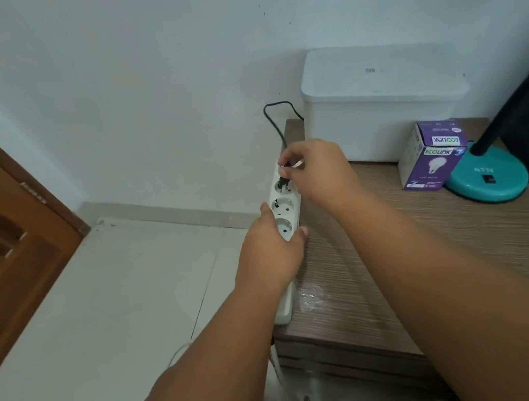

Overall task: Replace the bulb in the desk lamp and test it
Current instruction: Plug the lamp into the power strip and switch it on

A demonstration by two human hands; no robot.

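While the left hand (272, 254) curls around one white plastic power strip (287, 210) at the brown wood-grain table (405, 264) edge, the right hand (317, 171) pinches one black plug (283, 183) at the farthest of three visible sockets. Farther off, purple cardboard bulb packaging (431, 168) reads ECOLINK twice, beside one teal round lamp base (488, 180) marked ATN.

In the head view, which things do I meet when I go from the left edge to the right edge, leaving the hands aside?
From the left: wooden door, power strip, bulb box, lamp base.
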